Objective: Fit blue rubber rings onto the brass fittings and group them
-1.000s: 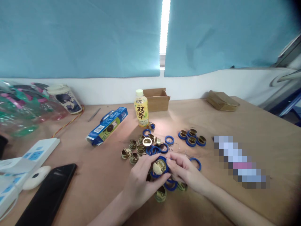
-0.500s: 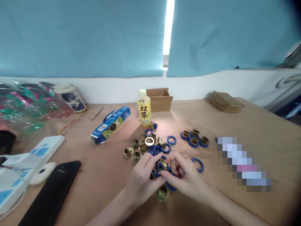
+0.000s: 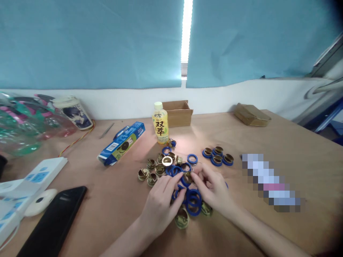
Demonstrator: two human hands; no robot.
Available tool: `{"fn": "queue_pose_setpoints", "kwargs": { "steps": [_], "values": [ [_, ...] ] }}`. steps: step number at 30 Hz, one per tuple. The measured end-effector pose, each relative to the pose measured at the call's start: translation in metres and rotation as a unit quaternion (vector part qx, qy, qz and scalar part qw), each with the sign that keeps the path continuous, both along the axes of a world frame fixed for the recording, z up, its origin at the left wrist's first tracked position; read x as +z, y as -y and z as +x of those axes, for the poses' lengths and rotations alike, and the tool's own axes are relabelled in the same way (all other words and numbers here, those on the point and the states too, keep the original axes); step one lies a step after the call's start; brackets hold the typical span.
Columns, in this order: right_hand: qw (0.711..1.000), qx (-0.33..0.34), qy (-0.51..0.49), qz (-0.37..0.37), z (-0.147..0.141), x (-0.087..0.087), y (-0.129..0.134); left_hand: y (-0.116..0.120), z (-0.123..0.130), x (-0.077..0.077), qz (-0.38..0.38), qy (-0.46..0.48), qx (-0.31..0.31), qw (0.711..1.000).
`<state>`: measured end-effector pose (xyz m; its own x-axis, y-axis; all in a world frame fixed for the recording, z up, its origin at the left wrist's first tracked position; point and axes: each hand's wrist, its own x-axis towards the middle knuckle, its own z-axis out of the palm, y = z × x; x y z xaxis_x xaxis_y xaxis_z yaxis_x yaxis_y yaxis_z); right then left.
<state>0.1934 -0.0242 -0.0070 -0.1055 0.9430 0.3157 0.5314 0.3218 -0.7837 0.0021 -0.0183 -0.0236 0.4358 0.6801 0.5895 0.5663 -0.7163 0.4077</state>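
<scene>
Between my two hands is a small round brass fitting point(image 3: 187, 176), above a pile of parts. My left hand point(image 3: 163, 198) touches its left side with the index fingertip, the thumb lying lower and apart from that finger. From the right, my right hand point(image 3: 215, 190) pinches it with thumb and index finger. Under and around my fingers lie loose blue rings point(image 3: 193, 202) and more brass fittings point(image 3: 182, 218), some hidden by the hands. Further left sit several brass fittings point(image 3: 143, 174) with an upright flap inside. To the right, several fittings seated in blue rings point(image 3: 217, 160) stand grouped.
Behind the pile stand a yellow drink bottle point(image 3: 160, 125) and an open cardboard box point(image 3: 178, 114). A blue carton point(image 3: 122, 143), black phone point(image 3: 55, 221), power strip point(image 3: 34, 180), cup point(image 3: 73, 112) and spray bottles point(image 3: 25, 125) occupy the left. A pixelated object point(image 3: 270, 182) lies right.
The view has shifted slightly, moving things leftward. My right thumb and index finger have closed in on the brass fitting. Blue rings in front of my hands show more fully.
</scene>
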Motion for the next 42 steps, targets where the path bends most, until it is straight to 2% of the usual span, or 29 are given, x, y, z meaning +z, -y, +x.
{"fn": "queue_pose_setpoints", "kwargs": {
  "steps": [4,8,14,29,42],
  "values": [
    [0.992,-0.122,0.007,0.032,0.023,0.010,-0.013,-0.001,0.000,0.002,-0.019,0.015,-0.007,1.000],
    [0.966,-0.246,0.048,0.062,0.057,0.022,-0.023,0.000,0.002,0.002,-0.014,0.010,-0.021,1.000],
    [0.929,-0.344,0.119,0.071,0.089,0.025,-0.031,-0.002,0.001,0.001,-0.017,-0.002,-0.027,0.999],
    [0.954,-0.242,0.177,-0.017,0.097,0.009,-0.042,-0.003,0.001,0.001,-0.040,-0.032,-0.043,0.998],
    [0.951,-0.260,0.167,-0.007,0.095,0.005,-0.042,-0.006,-0.001,0.001,-0.033,-0.028,-0.020,0.999]
  ]
}}
